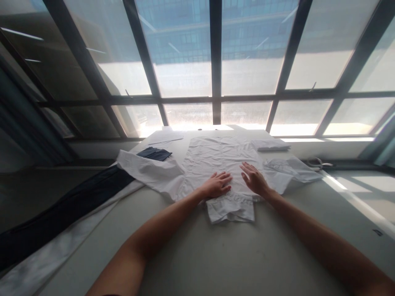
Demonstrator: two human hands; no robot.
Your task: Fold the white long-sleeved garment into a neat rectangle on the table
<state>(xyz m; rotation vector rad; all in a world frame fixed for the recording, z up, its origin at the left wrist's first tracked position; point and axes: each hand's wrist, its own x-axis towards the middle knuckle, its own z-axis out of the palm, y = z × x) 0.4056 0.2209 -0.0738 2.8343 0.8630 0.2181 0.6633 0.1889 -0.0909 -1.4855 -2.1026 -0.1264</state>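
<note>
A white button-up shirt (216,158) lies spread flat on the grey table (234,255), its collar nearest me and its sleeves stretched out to both sides. My left hand (217,185) rests flat on the shirt just above the collar, fingers apart. My right hand (254,179) lies flat beside it on the same part of the shirt, fingers apart. Neither hand grips any fabric.
A dark navy garment (154,153) lies at the table's left, and a long navy cloth (61,216) trails off the left edge over white fabric. A folded white piece (270,144) sits at the far right, another flat one (165,137) at the far left. Large windows stand behind.
</note>
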